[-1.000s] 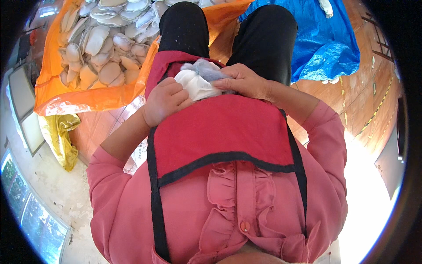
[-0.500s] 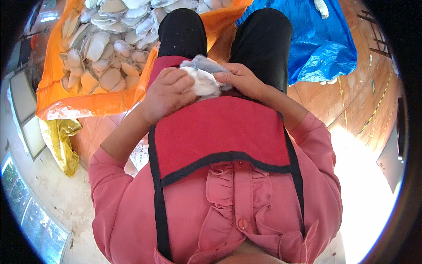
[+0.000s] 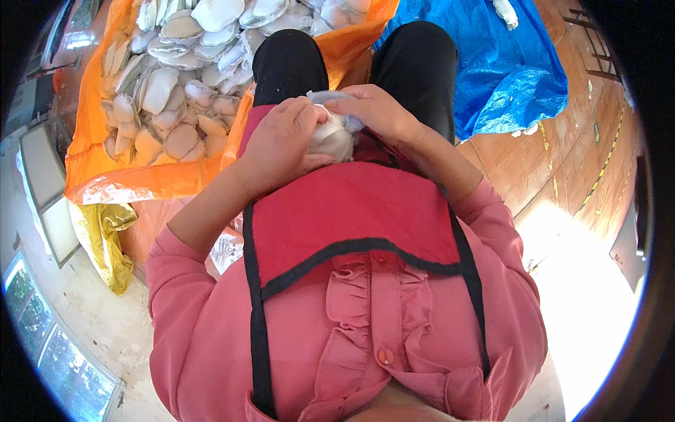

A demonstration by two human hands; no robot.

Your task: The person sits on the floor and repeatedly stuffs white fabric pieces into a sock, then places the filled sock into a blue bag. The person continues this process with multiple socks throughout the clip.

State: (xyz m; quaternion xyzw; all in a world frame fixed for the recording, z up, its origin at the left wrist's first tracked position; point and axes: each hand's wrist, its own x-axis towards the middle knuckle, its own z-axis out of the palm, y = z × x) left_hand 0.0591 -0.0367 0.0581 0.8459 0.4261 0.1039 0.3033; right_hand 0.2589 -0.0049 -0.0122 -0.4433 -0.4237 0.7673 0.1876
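Note:
A small white and grey soft plush piece [image 3: 333, 143] is held over my lap, just beyond the upper edge of my red apron [image 3: 351, 218]. My left hand [image 3: 283, 137] is closed round its left side, with the fingers curled over it. From the right, my right hand [image 3: 376, 112] pinches the grey upper part between thumb and fingers. The two hands almost meet at the fingertips. Much of the piece is covered by my fingers, so its full shape cannot be made out.
An open orange sack [image 3: 126, 184] at the far left holds a heap of flat white and grey fabric pieces [image 3: 162, 88]. A blue plastic sheet [image 3: 517, 91] lies at the far right with a small white piece [image 3: 505, 13] on it. A yellow bag [image 3: 104, 243] rests at left.
My right hand has moved slightly up and left, over the grey part. My left hand has turned a little round the piece, and less of the grey fabric shows.

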